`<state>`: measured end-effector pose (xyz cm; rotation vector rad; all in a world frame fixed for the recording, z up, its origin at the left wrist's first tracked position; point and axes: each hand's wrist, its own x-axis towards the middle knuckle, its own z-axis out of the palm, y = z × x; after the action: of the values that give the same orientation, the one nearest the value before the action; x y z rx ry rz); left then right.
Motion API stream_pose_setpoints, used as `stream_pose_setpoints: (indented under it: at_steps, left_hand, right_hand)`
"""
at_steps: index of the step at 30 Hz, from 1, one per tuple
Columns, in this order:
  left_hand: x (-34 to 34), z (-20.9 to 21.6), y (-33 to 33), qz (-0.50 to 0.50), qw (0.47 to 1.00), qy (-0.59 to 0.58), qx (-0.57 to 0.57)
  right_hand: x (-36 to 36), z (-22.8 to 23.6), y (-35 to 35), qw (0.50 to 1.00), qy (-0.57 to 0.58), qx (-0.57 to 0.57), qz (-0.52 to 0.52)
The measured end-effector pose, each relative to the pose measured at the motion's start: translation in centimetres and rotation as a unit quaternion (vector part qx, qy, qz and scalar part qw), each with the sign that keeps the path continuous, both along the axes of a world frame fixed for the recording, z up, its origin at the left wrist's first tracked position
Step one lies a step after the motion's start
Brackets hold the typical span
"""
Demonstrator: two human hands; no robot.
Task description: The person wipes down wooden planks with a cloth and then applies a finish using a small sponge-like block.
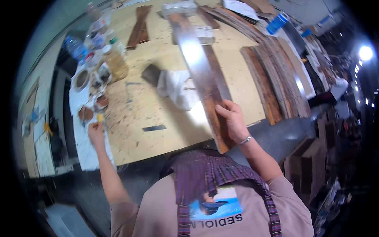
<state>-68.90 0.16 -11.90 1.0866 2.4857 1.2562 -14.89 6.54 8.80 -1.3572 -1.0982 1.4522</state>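
My right hand (pixel 235 121) grips the near end of a long brown wooden plank (pixel 216 100), thumb on top and fingers round its right edge. The plank's glossy face reflects bright light. Its far end lies by a pale wrapped block (pixel 204 34) and a second one (pixel 179 8). At the table's left edge my left hand (pixel 96 133) is closed, with a small yellow thing (pixel 100 117) at its fingertips; its kind is too blurred to tell. Just beyond that hand stand small cups of brown stuff (pixel 85 113) on white paper (pixel 89 152).
A white cloth (pixel 177 89) and a dark block (pixel 151 74) lie mid-table. Several bottles, including a jar of amber liquid (pixel 116 65), stand at the far left. Rough-edged planks (pixel 272 79) lie to the right, near a blue can (pixel 277 23). Another person (pixel 338 89) is far right.
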Motion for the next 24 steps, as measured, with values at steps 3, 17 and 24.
stream_pose_setpoints:
  at_steps: [3,17,24]
  left_hand:
    - [5.1,5.6,1.2,0.024,0.984,-0.065,0.162]
    - [37.7,20.2,3.0,-0.570,0.783,0.036,0.244]
    - [38.9,21.1,3.9,-0.578,0.774,0.042,0.253]
  right_hand:
    - [0.8,-0.5,0.5,1.000,0.009,0.016,-0.020]
    - [2.4,2.2,1.6,0.994,0.086,-0.055,-0.037]
    - [3.7,0.9,0.6,0.992,0.103,-0.057,-0.042]
